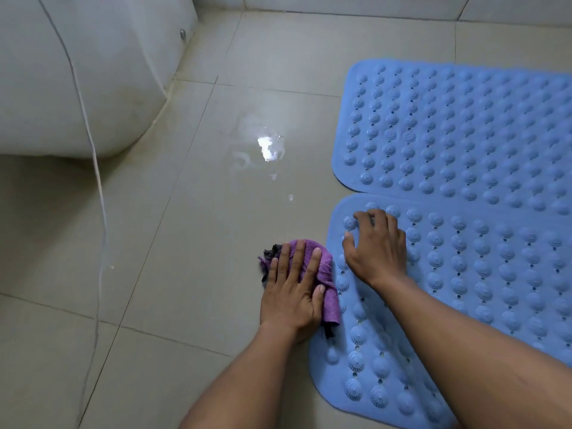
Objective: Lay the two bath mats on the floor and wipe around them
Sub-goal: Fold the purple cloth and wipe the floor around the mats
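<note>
Hands (292, 292) on cloth (322, 261) and mat (495, 274)

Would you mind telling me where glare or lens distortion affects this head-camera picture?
Head view: a bright glare patch blows out the wet floor tile left of the far mat; wide-angle distortion bows the mat edges and grout lines; lighting is soft, and the hands cast only faint shadows.

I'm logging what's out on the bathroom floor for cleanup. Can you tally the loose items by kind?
Blue bath mats: 2, far mat and near mat
Purple cloths: 1, cloth under the left hand
Total: 3
</note>
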Tool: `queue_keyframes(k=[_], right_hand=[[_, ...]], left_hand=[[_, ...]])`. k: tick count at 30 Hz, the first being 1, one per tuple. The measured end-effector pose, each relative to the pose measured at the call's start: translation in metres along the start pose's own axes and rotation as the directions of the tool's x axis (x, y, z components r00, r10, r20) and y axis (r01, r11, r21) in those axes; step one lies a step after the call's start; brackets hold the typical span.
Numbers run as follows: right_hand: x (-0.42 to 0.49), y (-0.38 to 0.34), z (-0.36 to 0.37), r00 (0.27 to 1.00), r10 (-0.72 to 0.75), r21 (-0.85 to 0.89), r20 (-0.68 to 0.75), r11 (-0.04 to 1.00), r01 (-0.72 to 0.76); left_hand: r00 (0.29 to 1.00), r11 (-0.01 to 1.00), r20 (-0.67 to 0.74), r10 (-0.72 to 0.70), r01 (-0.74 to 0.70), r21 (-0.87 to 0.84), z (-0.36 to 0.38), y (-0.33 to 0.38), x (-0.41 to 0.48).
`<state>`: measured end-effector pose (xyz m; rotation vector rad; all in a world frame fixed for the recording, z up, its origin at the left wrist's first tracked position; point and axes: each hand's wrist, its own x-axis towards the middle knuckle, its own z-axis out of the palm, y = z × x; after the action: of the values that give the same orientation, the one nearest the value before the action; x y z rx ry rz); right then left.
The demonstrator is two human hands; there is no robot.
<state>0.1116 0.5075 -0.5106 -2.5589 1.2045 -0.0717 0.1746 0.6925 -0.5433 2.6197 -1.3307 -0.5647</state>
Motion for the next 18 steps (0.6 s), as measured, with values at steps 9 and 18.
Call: queue_keyframes(k=[9,18], right_hand=[[0.108,0.016,0.002,0.993,-0.031,-0.01,-0.116,0.999,0.03],[0.241,0.037,-0.011,0.982,-0.048,-0.034,-0.181,0.999,0.042]], left_hand=[[1.0,1.0,-0.017,0.009,-0.009,-0.023,-0.034,0.008,0.108],[0.993,0.997,-0.091,-0.071,0.071,0.001,-0.054,0.012,0.203]])
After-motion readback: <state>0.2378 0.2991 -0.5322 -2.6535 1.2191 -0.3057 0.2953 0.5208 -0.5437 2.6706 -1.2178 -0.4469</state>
